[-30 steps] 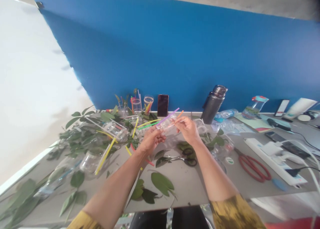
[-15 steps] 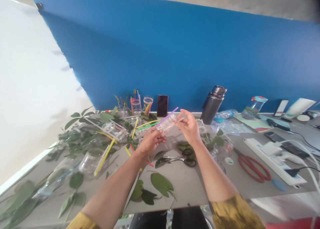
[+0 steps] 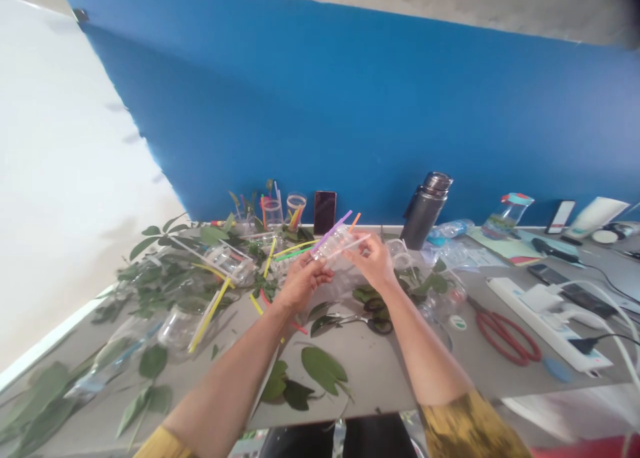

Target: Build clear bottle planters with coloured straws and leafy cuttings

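Above the middle of the table I hold a clear plastic bottle piece [image 3: 332,244] tilted up to the right. My left hand [image 3: 303,282] is closed round its lower left end. At the other end the fingers of my right hand [image 3: 374,261] are pinched against the bottle piece and a pale straw [image 3: 358,243]. A purple straw [image 3: 334,233] runs along its upper side, and the tip of an orange straw [image 3: 355,220] sticks out behind. Black-handled scissors [image 3: 379,325] and green leaves [image 3: 324,369] lie below my hands.
Leafy stems [image 3: 170,278], cut bottles and straws crowd the left side. At the back stand cups with straws [image 3: 296,211], a phone [image 3: 325,211] and a dark flask [image 3: 428,210]. Red-handled scissors [image 3: 507,337] and a power strip [image 3: 545,325] lie on the right.
The bottle piece has turned slightly, and the orange straw tip now shows behind it. My right hand has shifted a little down and left, with its fingers now lower on the piece.
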The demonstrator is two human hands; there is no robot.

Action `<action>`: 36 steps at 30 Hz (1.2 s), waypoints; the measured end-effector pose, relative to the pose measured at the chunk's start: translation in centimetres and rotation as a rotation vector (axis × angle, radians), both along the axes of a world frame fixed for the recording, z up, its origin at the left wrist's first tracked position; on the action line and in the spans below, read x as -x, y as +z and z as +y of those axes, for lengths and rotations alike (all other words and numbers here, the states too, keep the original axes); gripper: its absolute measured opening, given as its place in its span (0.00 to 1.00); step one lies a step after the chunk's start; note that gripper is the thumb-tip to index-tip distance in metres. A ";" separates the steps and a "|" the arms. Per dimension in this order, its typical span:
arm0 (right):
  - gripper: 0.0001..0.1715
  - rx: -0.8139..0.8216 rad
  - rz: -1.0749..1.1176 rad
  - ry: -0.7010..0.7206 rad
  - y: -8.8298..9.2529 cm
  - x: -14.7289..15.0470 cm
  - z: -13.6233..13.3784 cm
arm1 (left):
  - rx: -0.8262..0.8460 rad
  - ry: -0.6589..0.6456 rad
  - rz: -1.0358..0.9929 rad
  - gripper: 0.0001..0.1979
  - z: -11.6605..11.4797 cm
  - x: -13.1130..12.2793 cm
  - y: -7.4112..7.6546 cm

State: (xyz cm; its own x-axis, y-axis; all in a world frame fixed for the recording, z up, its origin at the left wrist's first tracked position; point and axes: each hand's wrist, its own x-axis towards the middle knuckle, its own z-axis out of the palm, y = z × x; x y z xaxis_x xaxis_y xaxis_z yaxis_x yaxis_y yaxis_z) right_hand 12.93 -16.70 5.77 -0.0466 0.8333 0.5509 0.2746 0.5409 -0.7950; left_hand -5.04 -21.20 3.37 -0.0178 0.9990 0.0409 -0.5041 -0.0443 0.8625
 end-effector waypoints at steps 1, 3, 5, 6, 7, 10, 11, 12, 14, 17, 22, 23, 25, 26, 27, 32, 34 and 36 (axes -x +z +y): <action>0.27 0.009 0.006 -0.005 -0.1 0.0 0.1 | -0.008 0.003 0.012 0.25 0.0 0.0 -0.1; 0.27 0.037 0.008 -0.004 -0.4 -0.2 0.3 | -0.020 -0.003 0.030 0.26 0.0 0.0 -0.3; 0.26 0.066 0.001 0.010 -0.6 -0.4 0.6 | -0.029 -0.024 0.044 0.28 0.0 0.0 -0.5; 0.25 0.081 -0.003 0.016 -0.7 -0.5 0.7 | -0.034 -0.033 0.049 0.28 -0.1 0.0 -0.5; 0.24 0.094 -0.009 0.017 -0.7 -0.5 0.7 | -0.036 -0.045 0.050 0.29 -0.1 0.0 -0.5; 0.23 0.108 -0.036 0.011 -0.6 -0.6 0.6 | -0.025 -0.098 0.033 0.30 -0.2 0.1 -0.5; 0.22 0.109 -0.047 0.012 -0.4 -0.5 0.4 | -0.019 -0.105 0.033 0.31 -0.2 0.1 -0.5; 0.20 0.111 -0.058 0.015 -0.3 -0.3 0.2 | -0.012 -0.096 0.042 0.32 -0.1 0.0 -0.5; 0.18 0.121 -0.080 0.030 0.1 0.0 -0.2 | 0.008 -0.027 0.083 0.33 0.0 -0.2 -0.6; 0.18 0.139 -0.095 0.050 0.2 0.4 -0.6 | 0.040 0.095 0.142 0.32 0.1 -0.4 -0.7; 0.19 0.170 -0.055 0.090 -0.7 0.7 0.1 | 0.043 0.146 0.167 0.27 0.2 -0.8 -1.2; 0.19 0.172 -0.035 0.103 -0.9 0.7 0.3 | 0.048 0.152 0.164 0.27 0.2 -0.9 -1.3; 0.20 0.171 0.004 0.131 -1.2 0.7 0.5 | 0.055 0.162 0.153 0.27 0.2 -0.9 -1.5; 0.20 0.170 0.013 0.134 -1.2 0.7 0.5 | 0.052 0.163 0.147 0.28 0.2 -1.0 -1.5; 0.21 0.170 0.012 0.124 -1.1 0.6 0.5 | 0.048 0.163 0.143 0.28 0.2 -1.0 -1.5; 0.28 0.179 -0.056 0.065 -0.4 -0.1 0.3 | 0.034 0.152 0.128 0.29 0.1 -0.7 -1.3; 0.28 0.201 -0.076 0.077 -0.4 -0.4 0.3 | 0.025 0.147 0.148 0.28 0.1 -0.7 -1.3; 0.26 0.227 -0.071 0.101 -0.5 -0.6 0.5 | 0.017 0.139 0.173 0.28 0.0 -0.7 -1.4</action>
